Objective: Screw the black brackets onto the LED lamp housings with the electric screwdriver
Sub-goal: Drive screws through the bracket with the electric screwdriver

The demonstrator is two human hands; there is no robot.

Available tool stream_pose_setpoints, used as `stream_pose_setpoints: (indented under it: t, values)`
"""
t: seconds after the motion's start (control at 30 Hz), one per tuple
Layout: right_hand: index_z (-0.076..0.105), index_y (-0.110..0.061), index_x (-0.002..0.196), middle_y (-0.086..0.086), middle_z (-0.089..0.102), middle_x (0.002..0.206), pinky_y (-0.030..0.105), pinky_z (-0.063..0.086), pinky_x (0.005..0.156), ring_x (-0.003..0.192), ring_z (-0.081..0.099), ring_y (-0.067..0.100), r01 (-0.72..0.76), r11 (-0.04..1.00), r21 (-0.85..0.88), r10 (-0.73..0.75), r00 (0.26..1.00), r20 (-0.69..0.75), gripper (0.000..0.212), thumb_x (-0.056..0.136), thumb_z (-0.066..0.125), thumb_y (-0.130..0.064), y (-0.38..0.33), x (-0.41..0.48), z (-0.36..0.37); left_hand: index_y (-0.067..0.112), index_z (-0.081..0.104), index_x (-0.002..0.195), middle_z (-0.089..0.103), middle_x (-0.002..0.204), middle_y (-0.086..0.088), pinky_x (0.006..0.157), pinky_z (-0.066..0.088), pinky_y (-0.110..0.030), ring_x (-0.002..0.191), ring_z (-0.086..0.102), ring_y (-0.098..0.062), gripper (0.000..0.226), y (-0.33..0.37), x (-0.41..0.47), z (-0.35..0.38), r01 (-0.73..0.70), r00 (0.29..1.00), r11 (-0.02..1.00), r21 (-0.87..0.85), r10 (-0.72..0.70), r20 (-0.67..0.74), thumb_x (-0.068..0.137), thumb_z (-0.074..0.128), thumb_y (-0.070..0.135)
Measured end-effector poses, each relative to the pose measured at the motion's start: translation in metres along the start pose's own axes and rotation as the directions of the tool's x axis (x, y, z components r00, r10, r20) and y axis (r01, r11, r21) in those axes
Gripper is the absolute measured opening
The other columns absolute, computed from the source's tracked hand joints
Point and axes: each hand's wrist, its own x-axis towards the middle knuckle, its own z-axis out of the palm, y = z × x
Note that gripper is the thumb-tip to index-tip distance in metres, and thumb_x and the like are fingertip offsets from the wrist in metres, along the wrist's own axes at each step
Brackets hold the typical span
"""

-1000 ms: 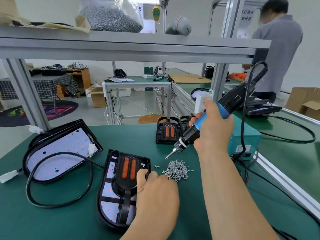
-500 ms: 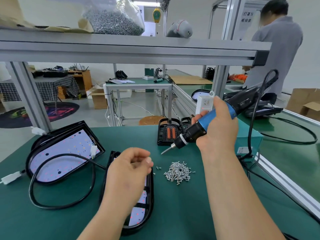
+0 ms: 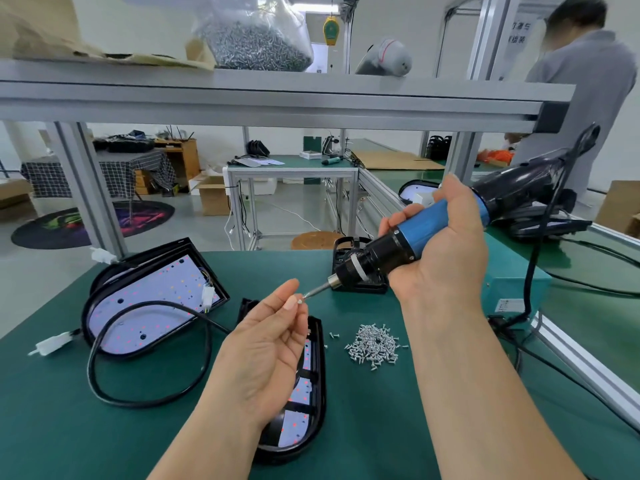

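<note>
My right hand (image 3: 446, 251) grips the blue and black electric screwdriver (image 3: 426, 233), its bit pointing down-left. My left hand (image 3: 266, 344), palm up, pinches a small screw (image 3: 300, 301) at the tip of the bit. Under my left hand lies an LED lamp housing (image 3: 311, 410) with a black bracket on it, mostly hidden. A second housing (image 3: 152, 303) with a white LED board lies at the left, a black cable (image 3: 145, 400) looping from it. A loose black bracket (image 3: 349, 268) sits behind the screwdriver. A pile of several screws (image 3: 374, 346) lies on the green mat.
A teal power box (image 3: 516, 289) stands at the right with the screwdriver cord (image 3: 533, 265) running to it. An aluminium shelf (image 3: 277, 102) overhead carries a bag of screws (image 3: 252, 39). A person (image 3: 588, 98) stands at the back right beside another green bench.
My left hand left the bracket on the near housing, rose with a screw and turned palm up. The screwdriver swung down-left until its bit met the screw.
</note>
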Motion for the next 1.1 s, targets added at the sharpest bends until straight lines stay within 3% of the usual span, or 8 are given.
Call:
stream_pose_setpoints:
  t: [0.17, 0.33, 0.77, 0.9, 1.1]
  values:
    - [0.052, -0.016, 0.103, 0.002, 0.054, 0.058, 0.032, 0.056, 0.063, 0.048, 0.053, 0.016, 0.026, 0.999, -0.027, -0.026, 1.000, 0.001, 0.027, 0.088, 0.071, -0.027, 0.0022, -0.0013, 0.0008, 0.000, 0.069, 0.098, 0.069, 0.068, -0.003, 0.058, 0.056, -0.014, 0.058, 0.066, -0.008, 0.031, -0.0013, -0.0007, 0.0011, 0.001, 1.000, 1.000, 0.017, -0.001, -0.003, 0.069, 0.061, -0.001]
    - [0.051, -0.014, 0.099, 0.002, 0.054, 0.057, 0.032, 0.055, 0.061, 0.048, 0.053, 0.016, 0.056, 0.997, -0.056, -0.056, 0.998, 0.013, 0.025, 0.089, 0.070, -0.026, 0.0040, -0.0033, 0.0019, -0.001, 0.068, 0.097, 0.069, 0.066, -0.002, 0.057, 0.056, -0.014, 0.057, 0.066, -0.007, 0.017, -0.0020, -0.0002, 0.0008, 0.001, 0.999, 1.000, 0.020, 0.000, -0.037, 0.087, 0.055, -0.006]
    - [0.050, -0.013, 0.099, 0.002, 0.053, 0.055, 0.032, 0.053, 0.057, 0.045, 0.052, 0.016, 0.091, 0.994, -0.061, -0.088, 0.995, 0.038, 0.024, 0.090, 0.069, -0.024, 0.0055, -0.0077, 0.0046, 0.000, 0.067, 0.098, 0.070, 0.066, 0.000, 0.059, 0.056, -0.014, 0.059, 0.067, -0.006, 0.015, -0.0022, 0.0032, -0.0022, -0.029, 0.998, 0.999, 0.036, 0.031, -0.059, 0.090, 0.056, -0.006]
    - [0.050, -0.014, 0.098, 0.002, 0.053, 0.056, 0.032, 0.053, 0.059, 0.047, 0.052, 0.016, 0.091, 0.994, -0.062, -0.089, 0.995, 0.045, 0.024, 0.089, 0.070, -0.025, 0.0051, -0.0082, 0.0045, -0.001, 0.067, 0.098, 0.070, 0.066, 0.000, 0.057, 0.055, -0.014, 0.059, 0.067, -0.006, 0.024, -0.0014, 0.0005, -0.0007, -0.039, 0.999, 0.997, 0.066, 0.042, -0.033, 0.074, 0.063, -0.001]
    - [0.051, -0.015, 0.098, 0.002, 0.054, 0.057, 0.032, 0.054, 0.059, 0.047, 0.053, 0.017, 0.084, 0.995, -0.060, -0.082, 0.996, 0.041, 0.024, 0.089, 0.070, -0.025, 0.0047, -0.0090, 0.0048, -0.002, 0.066, 0.097, 0.069, 0.064, -0.001, 0.056, 0.055, -0.015, 0.057, 0.067, -0.007, 0.014, -0.0016, 0.0009, -0.0005, -0.028, 0.997, 0.998, 0.050, 0.031, -0.067, 0.088, 0.057, -0.006]
